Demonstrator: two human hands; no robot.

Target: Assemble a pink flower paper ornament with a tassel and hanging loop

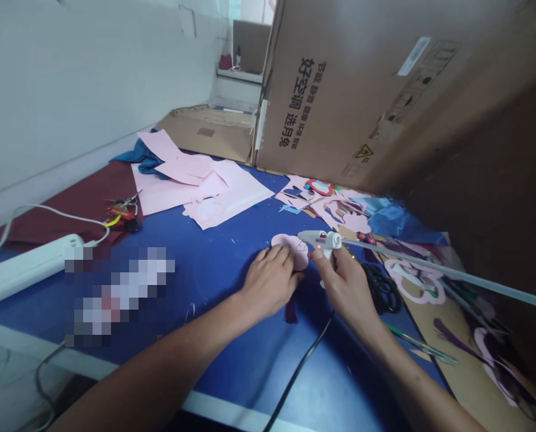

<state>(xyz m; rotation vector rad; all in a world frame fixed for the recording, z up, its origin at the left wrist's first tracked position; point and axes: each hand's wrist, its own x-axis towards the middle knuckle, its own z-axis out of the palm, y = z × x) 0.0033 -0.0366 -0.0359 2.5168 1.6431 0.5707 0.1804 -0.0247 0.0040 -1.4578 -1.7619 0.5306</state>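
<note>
My right hand [346,282] grips a white hot glue gun [320,240], its nozzle pointing left over a pink flower-shaped cutout [290,248]. A long clear glue stick [452,273] trails from the gun's back to the right. My left hand [270,279] lies on the cutout's near edge, fingers pressed down on it, on the blue table cover [213,276]. A dark red tassel [291,312] hangs just below that hand. The gun's black cord [301,363] runs toward me.
Pink paper sheets [195,186] and scissors [123,213] lie at the back left. A large cardboard box [385,90] stands behind. Pink and blue scraps [340,207] and black scissors [382,288] crowd the right. A white power strip [24,267] sits at the left.
</note>
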